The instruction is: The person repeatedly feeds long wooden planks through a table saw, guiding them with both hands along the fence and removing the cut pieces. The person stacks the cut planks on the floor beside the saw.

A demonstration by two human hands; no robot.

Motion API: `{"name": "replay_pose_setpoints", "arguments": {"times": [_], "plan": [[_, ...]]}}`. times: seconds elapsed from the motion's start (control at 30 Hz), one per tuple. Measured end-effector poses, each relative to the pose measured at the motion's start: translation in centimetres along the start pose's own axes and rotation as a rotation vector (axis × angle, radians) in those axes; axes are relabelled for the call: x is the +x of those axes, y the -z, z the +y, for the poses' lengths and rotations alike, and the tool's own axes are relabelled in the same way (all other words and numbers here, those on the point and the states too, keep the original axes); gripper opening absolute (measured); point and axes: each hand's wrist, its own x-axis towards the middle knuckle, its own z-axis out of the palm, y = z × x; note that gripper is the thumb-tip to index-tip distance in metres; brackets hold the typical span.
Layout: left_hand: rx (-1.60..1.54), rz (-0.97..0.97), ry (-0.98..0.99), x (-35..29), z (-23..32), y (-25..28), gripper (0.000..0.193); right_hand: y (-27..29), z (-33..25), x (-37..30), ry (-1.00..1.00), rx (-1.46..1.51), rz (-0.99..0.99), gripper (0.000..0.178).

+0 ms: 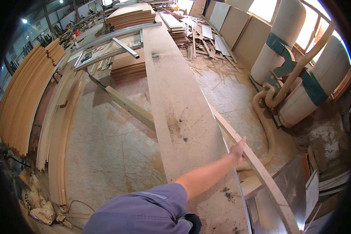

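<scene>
My left arm, in a purple-grey short sleeve, reaches across from the lower middle toward the right. My left hand (238,150) is closed round a long, narrow wooden strip (266,177), with the thumb over its upper side. The strip slants from beside the long board's edge down to the lower right, where its near end runs toward the picture's rim. Under my forearm lies the long brown board (181,105), marked with dark stains and running far ahead. My right hand is out of sight.
Stacked panels (27,101) line the left side. A wooden beam (130,107) meets the board's left edge. Dust-collector bags (275,46) and a curved hose (261,103) stand at right. Scrap wood (206,43) is heaped at the back; a metal sheet (286,195) lies lower right.
</scene>
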Motion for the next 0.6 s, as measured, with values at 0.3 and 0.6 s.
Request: {"name": "replay_pose_setpoints", "arguments": {"times": [0.3,0.6], "plan": [[0.155,0.178,0.032,-11.1,3.1,-5.2,0.039,-19.5,-10.7,-2.2,-0.035,0.139,0.025,0.058],[0.278,-0.036,-0.196,-21.7,8.2,-8.4,0.032,-30.4,-15.5,-3.7,0.064,0.190,0.119,0.057]]}}
